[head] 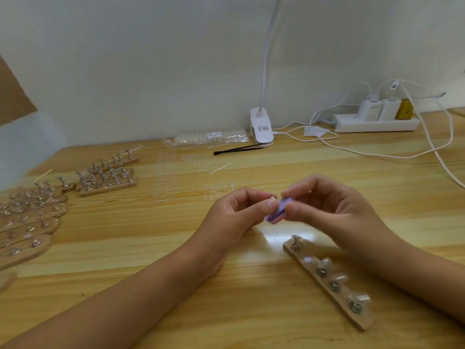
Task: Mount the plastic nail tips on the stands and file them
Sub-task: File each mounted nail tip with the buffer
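Two hands meet above the table (176, 248). The left hand (241, 212) pinches one small metal stand (273, 198); the right hand (324, 210) pinches one purple file (278, 211). One wooden strip (364, 321) below the right hand carries four mounted stands (295, 244), three with nail tips (325, 263).

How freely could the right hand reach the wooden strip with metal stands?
Probably yes: the wooden strip lies close to the right hand, nothing between. But that hand pinches a purple file block, so it must let go first.
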Available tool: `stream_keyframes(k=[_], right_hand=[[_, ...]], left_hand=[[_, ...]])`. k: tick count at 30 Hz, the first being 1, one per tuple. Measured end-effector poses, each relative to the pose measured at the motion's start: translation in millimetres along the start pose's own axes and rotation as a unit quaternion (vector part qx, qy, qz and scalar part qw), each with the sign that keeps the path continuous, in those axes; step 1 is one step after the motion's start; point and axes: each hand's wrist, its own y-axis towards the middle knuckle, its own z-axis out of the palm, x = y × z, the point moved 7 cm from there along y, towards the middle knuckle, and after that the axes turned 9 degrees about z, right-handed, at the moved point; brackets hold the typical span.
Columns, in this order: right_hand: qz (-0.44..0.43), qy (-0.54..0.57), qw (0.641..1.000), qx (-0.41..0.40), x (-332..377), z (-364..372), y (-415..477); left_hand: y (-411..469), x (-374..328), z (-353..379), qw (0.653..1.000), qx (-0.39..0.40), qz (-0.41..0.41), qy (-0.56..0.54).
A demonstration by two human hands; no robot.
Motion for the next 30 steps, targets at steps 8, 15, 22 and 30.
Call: stream_keyframes(k=[8, 15, 22, 30], right_hand=[[-0.02, 0.046, 0.996, -0.072, 5, -15, 1], [-0.013, 0.024, 0.998, -0.05, 5, -12, 2], [0.008, -0.063, 0.998, -0.002, 5, -10, 5], [0.001, -0.107, 0.994, 0.023, 8, -6, 5]], left_hand=[[1, 1, -3, 1.0, -0.009, -0.004, 0.007], [-1, -3, 1, 1.0, 0.005, 0.004, 0.019], [-5, -5, 7, 0.998, 0.026, 0.01, 0.053], [-5, -9, 8, 0.998, 0.043, 0.007, 0.052]])
